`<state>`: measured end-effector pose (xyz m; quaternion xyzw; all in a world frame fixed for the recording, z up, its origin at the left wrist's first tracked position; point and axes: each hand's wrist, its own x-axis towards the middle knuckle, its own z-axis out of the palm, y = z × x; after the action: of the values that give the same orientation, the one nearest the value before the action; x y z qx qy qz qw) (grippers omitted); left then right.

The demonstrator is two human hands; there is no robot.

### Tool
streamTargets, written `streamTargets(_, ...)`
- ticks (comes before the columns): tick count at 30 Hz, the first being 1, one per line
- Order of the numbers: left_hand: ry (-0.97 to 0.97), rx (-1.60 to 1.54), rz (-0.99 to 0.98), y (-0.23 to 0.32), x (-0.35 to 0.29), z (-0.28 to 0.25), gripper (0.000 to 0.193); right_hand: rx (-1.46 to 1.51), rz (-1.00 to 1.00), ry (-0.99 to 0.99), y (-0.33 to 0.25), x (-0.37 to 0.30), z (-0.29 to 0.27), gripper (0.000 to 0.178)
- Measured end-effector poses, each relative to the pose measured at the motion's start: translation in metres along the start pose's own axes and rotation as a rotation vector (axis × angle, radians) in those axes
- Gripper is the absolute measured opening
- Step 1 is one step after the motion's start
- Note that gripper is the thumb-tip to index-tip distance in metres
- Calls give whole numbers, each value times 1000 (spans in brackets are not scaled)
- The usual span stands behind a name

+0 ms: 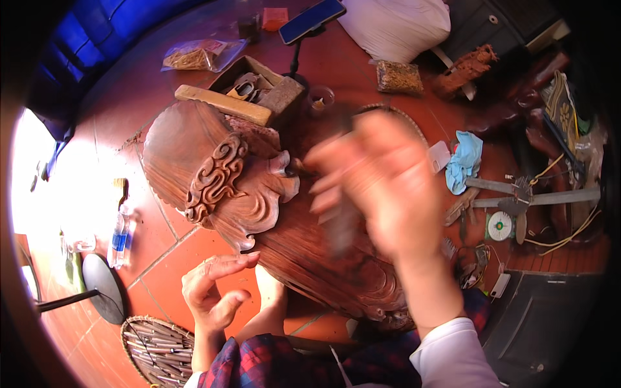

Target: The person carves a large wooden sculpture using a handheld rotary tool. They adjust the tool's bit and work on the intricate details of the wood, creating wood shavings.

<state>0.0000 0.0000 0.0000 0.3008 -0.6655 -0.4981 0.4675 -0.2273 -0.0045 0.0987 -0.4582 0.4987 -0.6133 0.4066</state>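
My L hand was empty, approx. half open, near the wood carving in front of me; R hand blurred over it, couldn't tell its grip. Curls looked cut; remaining work unclear.

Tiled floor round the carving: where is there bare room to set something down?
A bare floor patch lies between the bottle, carving, left hand and basket. Another lies between the blue sheet and plastic bag. It is crowded on the right, with the blue cloth, metal bars and disc.
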Motion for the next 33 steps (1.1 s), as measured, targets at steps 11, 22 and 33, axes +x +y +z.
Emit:
streamTargets(11,224,99,-345,-23,-47,-38,22,-410,860,490,238,-40,-281,4)
streamTargets(22,151,430,-397,-15,-45,-20,8,-1043,813,601,285,1,-363,26)
streamTargets(33,24,777,-500,-10,-58,-14,5,-655,729,871,324,36,-382,33)
